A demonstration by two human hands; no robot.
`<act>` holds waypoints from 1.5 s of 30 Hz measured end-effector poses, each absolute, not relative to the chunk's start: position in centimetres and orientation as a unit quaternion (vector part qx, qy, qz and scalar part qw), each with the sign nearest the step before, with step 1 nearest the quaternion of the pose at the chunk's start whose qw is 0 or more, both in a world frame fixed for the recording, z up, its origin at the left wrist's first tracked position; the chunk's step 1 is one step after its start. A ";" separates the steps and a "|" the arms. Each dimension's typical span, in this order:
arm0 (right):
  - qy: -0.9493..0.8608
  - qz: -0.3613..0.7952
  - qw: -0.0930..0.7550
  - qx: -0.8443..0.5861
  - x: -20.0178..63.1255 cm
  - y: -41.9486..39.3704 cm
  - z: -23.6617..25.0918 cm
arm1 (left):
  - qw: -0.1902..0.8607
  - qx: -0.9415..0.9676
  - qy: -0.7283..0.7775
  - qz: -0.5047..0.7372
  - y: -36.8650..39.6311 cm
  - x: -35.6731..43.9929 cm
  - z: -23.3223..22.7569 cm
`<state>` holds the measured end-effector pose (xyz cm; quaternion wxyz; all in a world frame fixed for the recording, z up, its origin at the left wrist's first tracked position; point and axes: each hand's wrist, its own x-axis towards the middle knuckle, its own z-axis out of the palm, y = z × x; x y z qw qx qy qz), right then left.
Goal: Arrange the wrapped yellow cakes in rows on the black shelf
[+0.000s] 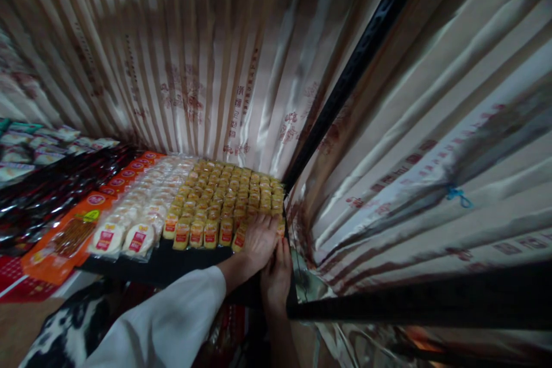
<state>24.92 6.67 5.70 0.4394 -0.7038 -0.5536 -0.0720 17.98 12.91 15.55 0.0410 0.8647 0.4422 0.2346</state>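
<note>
Many small yellow wrapped cakes (225, 231) with red and orange labels stand in tight rows on a dark shelf (164, 267). At the front right corner of these rows, my left hand (260, 238) reaches from a white sleeve, its fingers bent over the front cakes. Close against it, my right hand (278, 276) comes up from below, fingertips at the last cake of the front row. Both hands seem closed around that end cake, which they largely cover. Exact finger contact is dim and partly hidden.
Left of the cakes lie clear packs of round white biscuits (138, 238), orange snack bags (69, 241), dark shiny packs (64, 184) and green-white packs (47, 146). A black metal post (340, 100) rises at the shelf corner. Pleated printed curtains (207, 69) hang behind and right.
</note>
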 end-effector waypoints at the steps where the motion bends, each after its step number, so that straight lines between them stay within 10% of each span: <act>1: -0.557 -0.080 0.444 -0.697 25.0 6.8 5.5 | 0.025 0.864 0.439 0.246 12.5 17.7 15.2; 45: -0.567 -0.019 0.432 -0.701 24.6 6.6 7.4 | 0.013 0.900 0.348 0.263 8.6 14.7 8.4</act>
